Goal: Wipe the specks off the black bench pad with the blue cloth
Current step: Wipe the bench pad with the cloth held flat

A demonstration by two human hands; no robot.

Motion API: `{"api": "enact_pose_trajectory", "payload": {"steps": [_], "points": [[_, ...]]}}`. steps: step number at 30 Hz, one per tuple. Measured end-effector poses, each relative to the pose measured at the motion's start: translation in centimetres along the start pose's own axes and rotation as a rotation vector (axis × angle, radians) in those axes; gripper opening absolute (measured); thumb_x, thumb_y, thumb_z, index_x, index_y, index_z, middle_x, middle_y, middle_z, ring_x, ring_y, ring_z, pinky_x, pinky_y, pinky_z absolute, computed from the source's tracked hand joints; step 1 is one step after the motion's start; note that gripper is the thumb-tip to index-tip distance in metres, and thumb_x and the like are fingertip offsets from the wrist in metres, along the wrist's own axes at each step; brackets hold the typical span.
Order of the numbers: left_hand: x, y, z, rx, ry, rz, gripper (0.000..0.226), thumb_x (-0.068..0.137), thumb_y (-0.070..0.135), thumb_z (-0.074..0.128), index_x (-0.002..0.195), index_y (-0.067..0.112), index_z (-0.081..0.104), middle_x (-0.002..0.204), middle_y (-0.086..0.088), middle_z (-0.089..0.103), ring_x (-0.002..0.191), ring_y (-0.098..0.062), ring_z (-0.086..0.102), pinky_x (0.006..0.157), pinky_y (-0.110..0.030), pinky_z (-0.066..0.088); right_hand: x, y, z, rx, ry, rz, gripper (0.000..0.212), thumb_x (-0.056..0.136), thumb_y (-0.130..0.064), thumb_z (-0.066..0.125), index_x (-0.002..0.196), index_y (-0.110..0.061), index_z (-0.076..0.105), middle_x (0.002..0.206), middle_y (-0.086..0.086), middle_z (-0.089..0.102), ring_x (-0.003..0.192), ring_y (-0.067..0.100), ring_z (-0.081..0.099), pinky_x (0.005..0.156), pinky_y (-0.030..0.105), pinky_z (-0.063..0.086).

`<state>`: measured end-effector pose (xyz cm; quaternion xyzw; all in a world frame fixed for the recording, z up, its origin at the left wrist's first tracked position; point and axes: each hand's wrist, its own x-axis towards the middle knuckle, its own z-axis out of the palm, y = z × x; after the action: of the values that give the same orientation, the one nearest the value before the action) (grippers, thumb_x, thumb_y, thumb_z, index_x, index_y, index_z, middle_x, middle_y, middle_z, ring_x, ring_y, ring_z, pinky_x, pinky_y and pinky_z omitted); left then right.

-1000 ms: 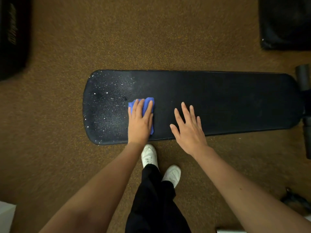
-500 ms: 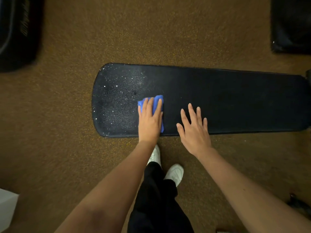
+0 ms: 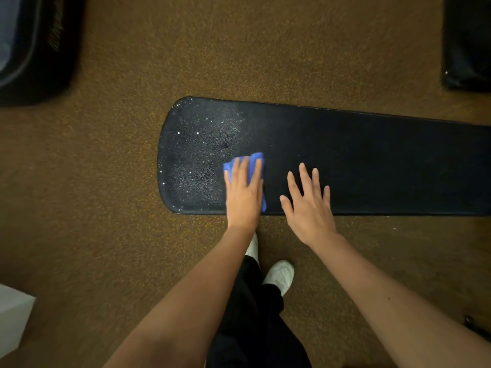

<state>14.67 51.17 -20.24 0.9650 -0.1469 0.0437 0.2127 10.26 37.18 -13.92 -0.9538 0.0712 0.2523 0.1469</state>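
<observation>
The long black bench pad (image 3: pixel 372 160) runs across the middle of the view, its rounded end at the left. White specks (image 3: pixel 202 144) cover that left end; the surface to the right looks plain black. My left hand (image 3: pixel 243 192) lies flat on the folded blue cloth (image 3: pixel 255 159), pressing it onto the pad near the front edge, at the border of the specked area. Most of the cloth is hidden under the hand. My right hand (image 3: pixel 309 205) rests flat on the pad beside it, fingers spread, holding nothing.
Brown speckled carpet (image 3: pixel 106 208) surrounds the bench. A dark padded object (image 3: pixel 34 49) sits at the top left and another (image 3: pixel 467 41) at the top right. A white box corner (image 3: pixel 13 314) shows at the lower left. My white shoes (image 3: pixel 279 274) stand below the pad.
The view has shifted left, so the pad sits further right in frame. My left hand and the cloth have slid slightly toward the pad's front edge; the right hand stays flat beside it.
</observation>
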Motion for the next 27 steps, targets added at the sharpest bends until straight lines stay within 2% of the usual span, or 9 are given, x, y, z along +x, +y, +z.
{"api": "enact_pose_trajectory", "payload": {"steps": [2, 5, 7, 11, 14, 22, 24, 27], "points": [[-1.1, 1.3, 0.5, -0.024, -0.04, 0.073, 0.041, 0.092, 0.016, 0.042, 0.131, 0.006, 0.05, 0.131, -0.024, 0.05, 0.128, -0.041, 0.038, 0.1, -0.059, 0.036, 0.2, -0.5, 0.2, -0.005, 0.003, -0.004, 0.058, 0.099, -0.039, 0.027, 0.15, -0.019, 0.008, 0.157, 0.006, -0.01, 0.143, 0.029, -0.012, 0.114, 0.053, 0.006], [-2.1, 1.0, 0.5, -0.067, -0.014, 0.032, 0.047, 0.089, 0.009, 0.055, 0.135, 0.009, 0.045, 0.135, -0.022, 0.046, 0.132, -0.037, 0.029, 0.104, -0.056, 0.034, 0.3, -0.6, 0.2, -0.01, 0.018, 0.009, 0.056, 0.1, -0.035, 0.028, 0.15, -0.017, 0.01, 0.158, 0.006, -0.008, 0.143, 0.029, -0.011, 0.114, 0.052, 0.008], [-2.0, -0.6, -0.2, -0.026, 0.011, -0.033, 0.049, 0.087, 0.007, 0.06, 0.135, 0.009, 0.045, 0.134, -0.023, 0.047, 0.13, -0.039, 0.034, 0.105, -0.055, 0.032, 0.2, -0.3, 0.1, -0.025, 0.013, -0.011, 0.056, 0.1, -0.034, 0.028, 0.15, -0.017, 0.01, 0.158, 0.006, -0.008, 0.143, 0.029, -0.01, 0.114, 0.051, 0.009], [-0.9, -2.7, -1.3, 0.022, 0.057, -0.167, 0.041, 0.091, 0.013, 0.049, 0.131, 0.005, 0.049, 0.129, -0.026, 0.05, 0.125, -0.042, 0.041, 0.104, -0.054, 0.031, 0.0, -0.1, -0.1, -0.047, 0.006, -0.02, 0.057, 0.1, -0.036, 0.028, 0.15, -0.016, 0.01, 0.158, 0.006, -0.008, 0.143, 0.03, -0.01, 0.114, 0.051, 0.01], [-1.0, -1.4, -0.7, 0.006, 0.011, -0.116, 0.042, 0.093, 0.018, 0.041, 0.133, 0.007, 0.047, 0.132, -0.025, 0.048, 0.128, -0.04, 0.035, 0.104, -0.057, 0.033, 0.2, -0.9, 0.1, -0.036, 0.006, 0.014, 0.059, 0.099, -0.038, 0.03, 0.149, -0.015, 0.01, 0.157, 0.008, -0.008, 0.143, 0.031, -0.01, 0.114, 0.052, 0.01], [-3.4, -2.0, -1.2, -0.002, -0.054, 0.101, 0.042, 0.094, 0.019, 0.04, 0.136, 0.013, 0.039, 0.135, -0.02, 0.047, 0.131, -0.038, 0.032, 0.105, -0.056, 0.031, 0.2, -0.9, 0.0, -0.042, 0.002, 0.014, 0.059, 0.099, -0.039, 0.029, 0.15, -0.015, 0.01, 0.157, 0.008, -0.008, 0.143, 0.031, -0.009, 0.115, 0.051, 0.012], [-2.7, -2.6, -1.2, -0.011, -0.071, 0.094, 0.041, 0.095, 0.019, 0.04, 0.135, 0.011, 0.042, 0.134, -0.021, 0.048, 0.13, -0.039, 0.035, 0.102, -0.058, 0.035, 0.2, -0.8, -0.2, -0.043, -0.004, 0.015, 0.059, 0.099, -0.039, 0.028, 0.15, -0.015, 0.009, 0.157, 0.007, -0.008, 0.143, 0.031, -0.01, 0.115, 0.051, 0.012], [0.6, -2.6, -0.9, -0.031, -0.058, -0.006, 0.041, 0.095, 0.02, 0.039, 0.133, 0.007, 0.048, 0.132, -0.024, 0.049, 0.126, -0.043, 0.04, 0.099, -0.059, 0.037, 0.2, -0.9, -0.1, -0.038, -0.006, 0.02, 0.059, 0.099, -0.04, 0.028, 0.15, -0.016, 0.009, 0.157, 0.007, -0.009, 0.143, 0.03, -0.011, 0.115, 0.051, 0.011]]}}
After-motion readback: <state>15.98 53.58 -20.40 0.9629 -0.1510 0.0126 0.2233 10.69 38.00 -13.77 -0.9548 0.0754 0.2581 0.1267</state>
